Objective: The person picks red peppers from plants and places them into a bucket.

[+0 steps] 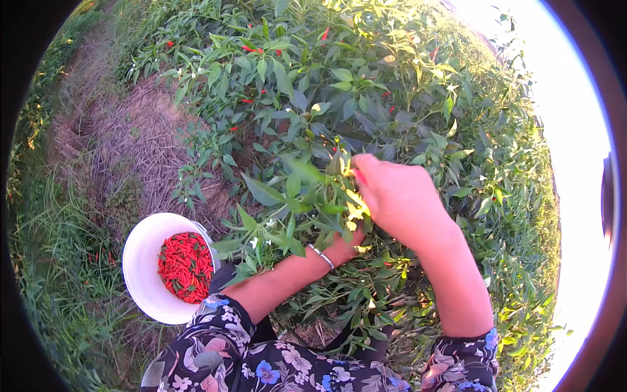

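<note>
My right hand point(399, 193) is among the leaves of a chili pepper plant point(294, 196), its fingers curled in and its back towards me. A red chili pepper point(360, 176) shows at its fingertips. Below it, my left hand point(349, 245) reaches into the same plant, and leaves cover most of its fingers. A silver bracelet point(321, 257) circles the left wrist. Whether the left hand holds a stem or a fruit is hidden. Some leaves close to the hands are blurred.
A white bucket point(142, 267) stands at the left by my left elbow, with many picked red chilies point(186, 267) and a few green leaves inside. Dry straw mulch point(147, 142) and grass point(63, 235) cover the ground at left. More chili plants point(343, 78) fill the far side and right.
</note>
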Demonstrator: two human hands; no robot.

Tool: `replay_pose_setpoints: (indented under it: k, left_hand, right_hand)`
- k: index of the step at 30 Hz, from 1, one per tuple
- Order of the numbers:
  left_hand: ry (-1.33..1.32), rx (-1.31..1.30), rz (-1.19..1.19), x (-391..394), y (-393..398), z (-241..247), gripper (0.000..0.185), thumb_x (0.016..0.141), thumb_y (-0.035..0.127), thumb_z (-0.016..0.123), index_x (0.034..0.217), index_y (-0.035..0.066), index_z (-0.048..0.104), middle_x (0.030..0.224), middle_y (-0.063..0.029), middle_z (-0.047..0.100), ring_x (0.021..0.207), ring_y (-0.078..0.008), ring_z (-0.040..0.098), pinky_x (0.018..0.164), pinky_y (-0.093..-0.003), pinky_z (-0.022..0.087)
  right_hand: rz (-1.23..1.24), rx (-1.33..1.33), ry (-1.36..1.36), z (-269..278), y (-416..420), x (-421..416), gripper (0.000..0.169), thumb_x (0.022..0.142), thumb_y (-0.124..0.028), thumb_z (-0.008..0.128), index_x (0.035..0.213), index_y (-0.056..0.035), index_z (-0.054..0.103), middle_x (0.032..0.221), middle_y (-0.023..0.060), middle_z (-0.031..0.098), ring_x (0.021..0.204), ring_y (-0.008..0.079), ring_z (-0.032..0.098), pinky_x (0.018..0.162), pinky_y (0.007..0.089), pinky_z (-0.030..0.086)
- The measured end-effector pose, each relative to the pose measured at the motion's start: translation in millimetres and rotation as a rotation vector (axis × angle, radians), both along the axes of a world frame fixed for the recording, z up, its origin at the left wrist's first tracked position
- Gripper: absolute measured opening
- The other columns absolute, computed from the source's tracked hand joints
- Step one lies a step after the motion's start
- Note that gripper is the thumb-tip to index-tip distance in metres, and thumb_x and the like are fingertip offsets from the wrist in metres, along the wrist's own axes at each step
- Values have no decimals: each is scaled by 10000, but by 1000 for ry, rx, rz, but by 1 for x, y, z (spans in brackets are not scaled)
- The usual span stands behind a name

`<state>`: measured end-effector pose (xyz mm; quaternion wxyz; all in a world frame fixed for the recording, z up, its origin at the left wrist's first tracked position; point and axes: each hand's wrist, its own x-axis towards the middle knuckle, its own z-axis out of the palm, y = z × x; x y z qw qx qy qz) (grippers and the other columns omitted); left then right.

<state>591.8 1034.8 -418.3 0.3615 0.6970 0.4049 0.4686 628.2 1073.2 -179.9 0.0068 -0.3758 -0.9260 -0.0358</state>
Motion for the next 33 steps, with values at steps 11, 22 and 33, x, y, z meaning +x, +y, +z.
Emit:
replay_pose_setpoints:
  k: [11,22,33]
  left_hand:
    - [-84,-55,-60,-12,-10,14,477,938,212,540,1379,75,422,1362,-163,465,1263,-317,446,1066,-434,343]
    - [-136,-63,-110,-8,0,26,470,928,195,548,1367,75,434,1337,-163,485,1237,-317,469,1048,-430,361]
    - [-146,-146,-166,-12,-24,21,463,918,178,555,1355,74,445,1312,-162,504,1211,-317,492,1031,-426,379]
  right_hand:
    - [-228,-48,83,-7,18,-4,131,842,-162,591,864,-35,569,781,183,660,729,299,677,657,428,530]
    - [-226,-1502,1347,42,3,45,222,977,-292,532,912,-79,527,613,3,480,407,58,377,340,206,268]
    - [-832,-970,1276,30,147,74,47,881,-84,503,867,-44,485,653,23,492,426,65,330,356,220,221]
